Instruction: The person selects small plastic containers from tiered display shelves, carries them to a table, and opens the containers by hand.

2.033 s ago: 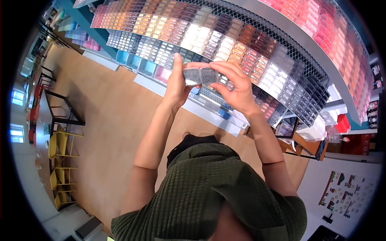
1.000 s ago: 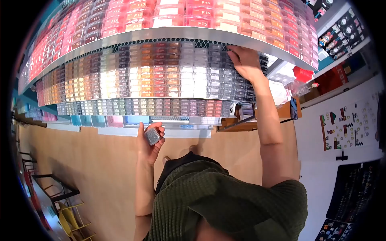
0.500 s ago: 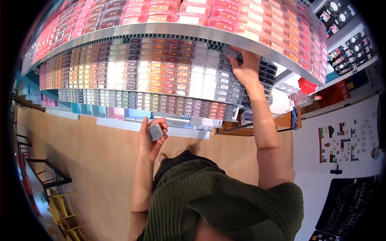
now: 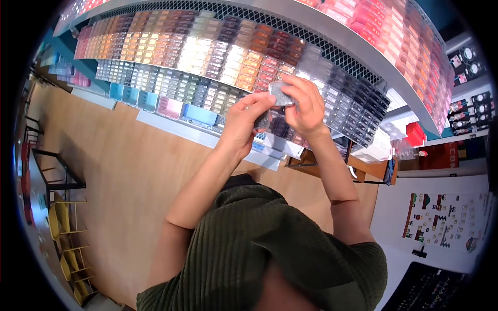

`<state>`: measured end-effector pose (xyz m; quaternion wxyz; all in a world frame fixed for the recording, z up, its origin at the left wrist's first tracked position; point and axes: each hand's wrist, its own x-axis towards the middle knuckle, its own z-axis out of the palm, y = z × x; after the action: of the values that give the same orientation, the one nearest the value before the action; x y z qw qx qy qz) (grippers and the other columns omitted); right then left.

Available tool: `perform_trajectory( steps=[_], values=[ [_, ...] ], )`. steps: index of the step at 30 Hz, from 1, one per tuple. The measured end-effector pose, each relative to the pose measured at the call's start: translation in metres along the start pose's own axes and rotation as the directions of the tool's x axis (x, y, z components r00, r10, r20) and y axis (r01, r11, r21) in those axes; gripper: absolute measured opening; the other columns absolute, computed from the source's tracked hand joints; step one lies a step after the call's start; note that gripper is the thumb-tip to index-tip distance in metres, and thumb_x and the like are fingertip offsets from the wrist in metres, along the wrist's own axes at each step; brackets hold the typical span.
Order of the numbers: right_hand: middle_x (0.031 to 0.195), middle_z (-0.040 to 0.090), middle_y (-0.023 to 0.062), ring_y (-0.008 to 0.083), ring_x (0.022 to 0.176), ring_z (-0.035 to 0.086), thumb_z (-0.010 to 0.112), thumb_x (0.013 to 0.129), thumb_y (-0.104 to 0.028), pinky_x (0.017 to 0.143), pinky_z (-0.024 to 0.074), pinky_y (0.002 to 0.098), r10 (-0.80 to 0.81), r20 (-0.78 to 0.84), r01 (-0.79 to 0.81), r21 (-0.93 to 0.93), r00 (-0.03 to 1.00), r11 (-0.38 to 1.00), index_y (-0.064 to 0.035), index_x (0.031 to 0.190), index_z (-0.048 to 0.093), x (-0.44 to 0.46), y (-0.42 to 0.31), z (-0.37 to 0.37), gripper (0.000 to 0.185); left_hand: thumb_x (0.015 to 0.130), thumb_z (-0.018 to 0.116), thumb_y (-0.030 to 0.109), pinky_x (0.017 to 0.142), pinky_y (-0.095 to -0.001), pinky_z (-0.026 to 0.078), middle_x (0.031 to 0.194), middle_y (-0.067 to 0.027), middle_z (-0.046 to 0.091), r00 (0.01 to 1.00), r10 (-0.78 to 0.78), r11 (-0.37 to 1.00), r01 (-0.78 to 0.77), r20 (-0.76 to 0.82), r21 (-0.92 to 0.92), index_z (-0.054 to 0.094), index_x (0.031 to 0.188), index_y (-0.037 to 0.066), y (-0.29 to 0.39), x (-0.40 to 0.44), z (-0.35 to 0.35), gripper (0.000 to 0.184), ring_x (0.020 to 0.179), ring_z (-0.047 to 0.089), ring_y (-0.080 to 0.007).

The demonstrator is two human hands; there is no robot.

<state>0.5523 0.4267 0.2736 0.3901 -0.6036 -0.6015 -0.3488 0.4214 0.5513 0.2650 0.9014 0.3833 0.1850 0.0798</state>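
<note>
In front of the shelves my two hands are close together. My right hand (image 4: 307,109) is closed on a small clear plastic box (image 4: 280,95) with grey contents, held between thumb and fingers. The fingertips of my left hand (image 4: 239,123) touch or come very near this box's left edge. A second small box with grey contents (image 4: 262,122) sits lower, in the curled fingers of my left hand and partly hidden by them. Behind both hands are rows of stacked clear boxes (image 4: 266,66) in many colours; the grey and black stacks (image 4: 358,98) lie right of my right hand.
An upper shelf (image 4: 358,28) with red and pink boxes juts out above. Blue and pink baskets (image 4: 169,108) hang low at the left. Red containers (image 4: 415,135) stand at the right. Yellow chairs (image 4: 65,228) are on the wooden floor (image 4: 124,171) at far left.
My right hand has come down from the dark stacks at the back of the shelf, bringing a clear box. My left hand has risen and moved right to meet it. The view has turned.
</note>
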Motion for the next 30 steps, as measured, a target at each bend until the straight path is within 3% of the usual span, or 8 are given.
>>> perform_trajectory(
  steps=[5,8,9,15,21,27,29,30],
  values=[
    [0.127,0.059,0.0228,0.0345,0.112,0.063,0.063,0.070,0.011,0.098,0.0500,0.0379,0.275,0.177,-0.311,0.236,0.945,0.921,0.0043,0.131,0.050,-0.002,-0.019,0.002,0.063,0.086,0.077,0.015,0.065,-0.0229,0.051,0.090,0.0010,0.068,0.997,0.025,0.999,-0.027,-0.070,-0.035,0.071,0.103,0.009,0.017,-0.007,-0.018,0.019,0.077,0.062,-0.0065],
    [0.127,0.059,0.0226,0.0332,0.111,0.063,0.069,0.072,0.008,0.097,0.0506,0.0370,0.363,0.157,-0.395,0.363,0.919,0.844,0.0039,0.131,0.051,0.004,-0.031,0.013,0.062,0.084,0.078,0.014,0.065,-0.0231,0.050,0.090,0.0006,0.068,0.995,0.055,0.998,-0.056,-0.084,-0.011,0.071,0.104,0.009,0.022,-0.009,-0.026,0.022,0.077,0.062,-0.0070],
    [0.129,0.060,0.0191,0.0270,0.114,0.063,0.071,0.076,0.006,0.099,0.0495,0.0363,0.377,0.172,-0.414,0.374,0.910,0.830,0.0031,0.133,0.050,0.001,-0.030,0.017,0.060,0.084,0.079,0.014,0.066,-0.0234,0.050,0.090,0.0008,0.068,0.995,0.042,0.999,-0.042,-0.089,0.009,0.071,0.105,0.008,0.025,-0.010,-0.029,0.024,0.077,0.061,-0.0068],
    [0.125,0.062,0.0170,0.0277,0.114,0.062,0.073,0.076,0.005,0.097,0.0497,0.0365,0.309,0.157,-0.342,0.275,0.938,0.899,0.0004,0.125,0.059,0.004,-0.033,0.022,0.051,0.088,0.076,0.018,0.066,-0.0226,0.049,0.091,0.0005,0.065,0.992,0.105,0.993,-0.100,-0.072,0.068,0.070,0.106,0.006,0.026,-0.010,-0.038,0.022,0.076,0.060,-0.0073],
    [0.118,0.065,0.0131,0.0287,0.111,0.060,0.072,0.079,-0.001,0.097,0.0478,0.0370,0.496,0.234,-0.548,0.394,0.836,0.738,-0.0029,0.116,0.064,0.009,-0.044,0.029,0.038,0.100,0.056,0.044,0.062,-0.0214,0.048,0.089,0.0007,0.065,0.996,-0.042,0.984,0.055,0.078,-0.170,0.064,0.113,0.007,0.028,-0.004,-0.050,0.040,0.075,0.060,-0.0071],
    [0.123,0.062,0.0103,0.0259,0.107,0.059,0.074,0.079,-0.003,0.093,0.0470,0.0369,0.396,0.371,-0.497,0.234,0.840,0.835,-0.0047,0.114,0.065,0.009,-0.056,0.033,0.037,0.099,0.055,0.047,0.059,-0.0215,0.048,0.092,-0.0015,0.067,0.995,-0.076,0.983,0.085,0.061,-0.162,0.062,0.109,0.010,0.022,0.000,-0.057,0.039,0.076,0.062,-0.0079],
    [0.122,0.064,0.0106,0.0257,0.103,0.061,0.079,0.075,-0.004,0.090,0.0483,0.0367,0.428,0.335,-0.500,0.168,0.839,0.849,-0.0054,0.115,0.065,0.008,-0.059,0.027,0.042,0.099,0.056,0.048,0.059,-0.0218,0.048,0.094,-0.0006,0.066,0.994,-0.111,0.983,0.111,0.009,-0.148,0.061,0.111,0.011,0.019,0.000,-0.049,0.039,0.080,0.063,-0.0076],
    [0.114,0.067,0.0103,0.0273,0.102,0.062,0.079,0.075,-0.005,0.089,0.0487,0.0379,0.304,0.240,-0.351,0.185,0.922,0.918,-0.0069,0.115,0.066,0.004,-0.052,0.029,0.042,0.096,0.061,0.048,0.056,-0.0245,0.046,0.093,-0.0016,0.065,0.986,-0.164,0.979,0.157,-0.043,-0.131,0.061,0.108,0.011,0.017,0.005,-0.051,0.040,0.075,0.060,-0.0103]
  ],
)
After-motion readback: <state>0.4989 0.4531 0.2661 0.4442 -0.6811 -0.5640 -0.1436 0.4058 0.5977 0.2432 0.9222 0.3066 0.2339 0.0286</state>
